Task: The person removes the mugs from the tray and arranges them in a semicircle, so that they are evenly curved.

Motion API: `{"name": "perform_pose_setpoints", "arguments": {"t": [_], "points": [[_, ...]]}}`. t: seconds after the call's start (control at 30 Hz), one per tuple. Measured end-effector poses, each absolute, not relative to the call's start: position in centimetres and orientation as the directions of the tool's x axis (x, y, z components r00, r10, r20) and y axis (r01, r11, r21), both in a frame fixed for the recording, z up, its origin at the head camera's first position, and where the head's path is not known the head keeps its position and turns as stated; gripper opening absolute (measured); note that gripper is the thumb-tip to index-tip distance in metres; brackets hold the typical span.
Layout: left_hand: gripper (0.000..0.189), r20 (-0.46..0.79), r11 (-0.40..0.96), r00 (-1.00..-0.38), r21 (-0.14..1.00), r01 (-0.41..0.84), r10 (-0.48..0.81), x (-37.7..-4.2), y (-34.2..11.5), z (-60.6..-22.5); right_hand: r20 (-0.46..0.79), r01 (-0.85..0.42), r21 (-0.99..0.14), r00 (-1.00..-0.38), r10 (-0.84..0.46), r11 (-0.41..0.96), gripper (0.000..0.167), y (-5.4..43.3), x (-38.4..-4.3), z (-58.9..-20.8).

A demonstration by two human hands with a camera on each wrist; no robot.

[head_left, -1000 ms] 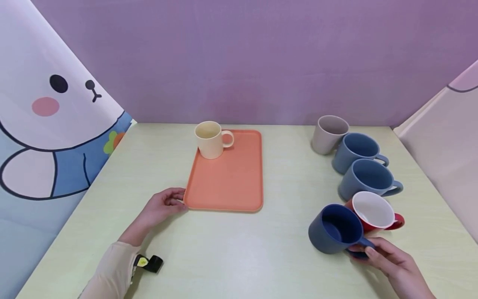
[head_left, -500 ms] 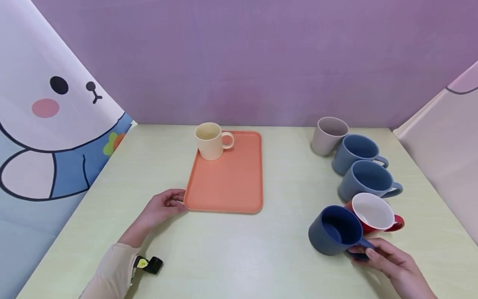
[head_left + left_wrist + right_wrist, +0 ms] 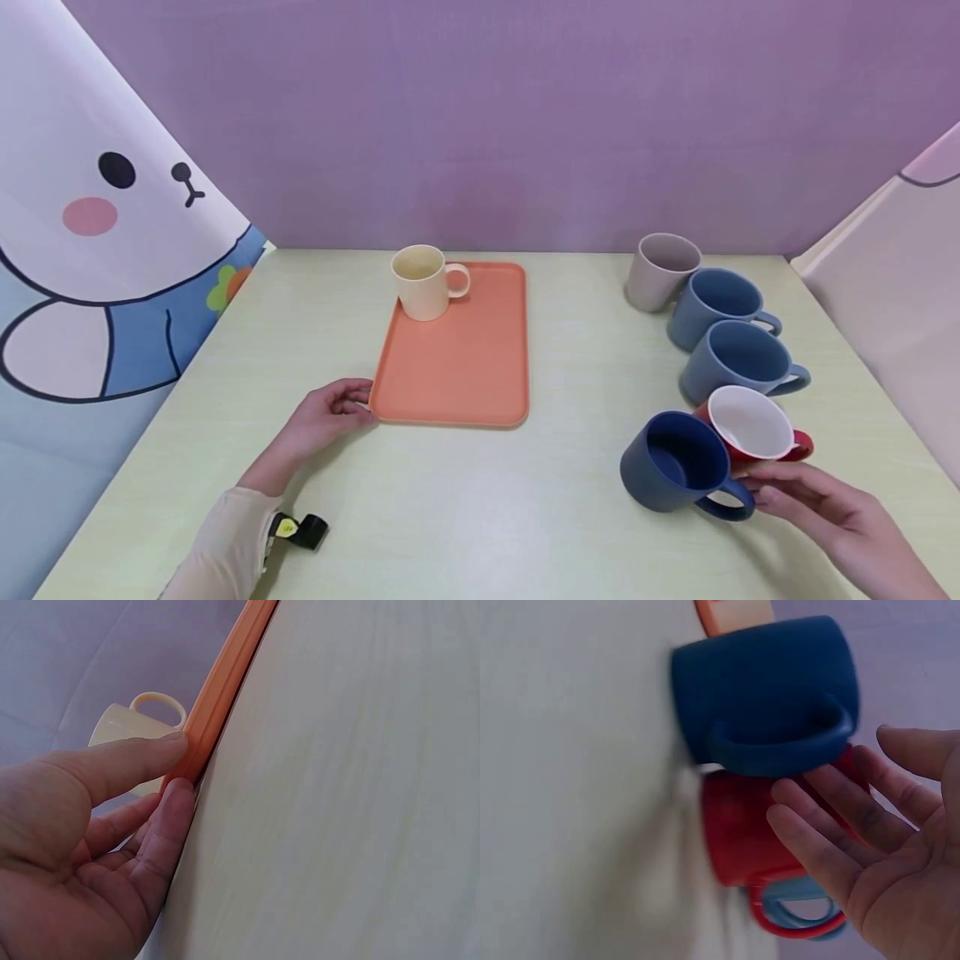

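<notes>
An orange tray (image 3: pixel 453 367) lies left of centre with a cream mug (image 3: pixel 422 287) standing on its far left corner. My left hand (image 3: pixel 326 417) is at the tray's near left corner; in the left wrist view its thumb and fingertips hold that edge. The navy mug (image 3: pixel 660 475) stands upright at the front of the mug row, touching or nearly touching the red mug (image 3: pixel 750 429) behind it. My right hand (image 3: pixel 832 508) is just right of the navy mug's handle. Its fingers stretch loosely toward the two mugs, gripping nothing, as the right wrist view shows.
Behind the red mug stand two grey-blue mugs (image 3: pixel 738 358), handles pointing right, and a pale mauve cup (image 3: pixel 660 271). A purple cloth (image 3: pixel 480 125) closes off the table's (image 3: pixel 480 508) back, with printed cloth (image 3: pixel 67 267) on the left and more cloth on the right.
My right hand has let go of the navy mug's handle and moved slightly right. The navy mug stays in place. My left hand and the tray have not moved.
</notes>
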State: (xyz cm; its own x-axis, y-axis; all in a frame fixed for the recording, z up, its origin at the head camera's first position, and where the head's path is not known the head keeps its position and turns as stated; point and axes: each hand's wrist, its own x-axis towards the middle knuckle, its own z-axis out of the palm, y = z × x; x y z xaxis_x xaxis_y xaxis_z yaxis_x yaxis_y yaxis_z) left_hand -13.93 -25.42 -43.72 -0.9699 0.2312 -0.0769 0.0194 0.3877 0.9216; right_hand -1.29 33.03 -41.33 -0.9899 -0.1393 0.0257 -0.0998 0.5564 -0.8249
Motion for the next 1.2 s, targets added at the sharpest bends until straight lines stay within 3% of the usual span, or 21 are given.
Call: {"name": "perform_pose_setpoints", "arguments": {"t": [0.13, 0.37, 0.57, 0.7, 0.83, 0.97, 1.1, 1.2], "points": [[0.049, -0.079, 0.390, -0.969, 0.921, 0.019, 0.233, -14.0, -25.4, -43.7, 0.047, -0.110, -0.808, -0.991, -0.122, 0.579, 0.027, 32.8, -1.4, -40.0], [0.048, -0.072, 0.393, -0.970, 0.919, 0.027, 0.234, -14.1, -25.4, -43.7, 0.191, -0.261, -0.818, -0.964, -0.186, 0.513, 0.030, 31.3, -2.7, -38.2], [0.048, -0.063, 0.382, -0.966, 0.923, 0.039, 0.250, -14.2, -25.4, -43.7, 0.380, -0.454, -0.864, -0.871, -0.311, 0.217, 0.035, 29.9, -4.6, -36.6], [0.047, -0.054, 0.378, -0.968, 0.925, 0.045, 0.247, -14.2, -25.3, -43.7, 0.452, -0.508, -0.860, -0.798, -0.398, 0.042, 0.039, 29.1, -5.8, -35.4], [0.048, -0.061, 0.381, -0.968, 0.924, 0.036, 0.242, -14.1, -25.3, -43.6, 0.432, -0.527, -0.835, -0.808, -0.399, 0.162, 0.042, 28.2, -6.4, -34.1], [0.049, -0.066, 0.379, -0.968, 0.925, 0.031, 0.242, -14.0, -25.2, -43.5, 0.455, -0.598, -0.715, -0.791, -0.410, 0.362, 0.042, 27.2, -7.0, -32.8], [0.049, -0.066, 0.372, -0.968, 0.928, 0.029, 0.242, -14.0, -25.3, -43.5, 0.487, -0.665, -0.621, -0.742, -0.461, 0.415, 0.045, 25.9, -8.1, -31.6], [0.049, -0.070, 0.371, -0.968, 0.928, 0.026, 0.243, -14.1, -25.4, -43.6, 0.488, -0.681, -0.611, -0.726, -0.484, 0.404, 0.046, 24.9, -8.9, -30.9]]}}
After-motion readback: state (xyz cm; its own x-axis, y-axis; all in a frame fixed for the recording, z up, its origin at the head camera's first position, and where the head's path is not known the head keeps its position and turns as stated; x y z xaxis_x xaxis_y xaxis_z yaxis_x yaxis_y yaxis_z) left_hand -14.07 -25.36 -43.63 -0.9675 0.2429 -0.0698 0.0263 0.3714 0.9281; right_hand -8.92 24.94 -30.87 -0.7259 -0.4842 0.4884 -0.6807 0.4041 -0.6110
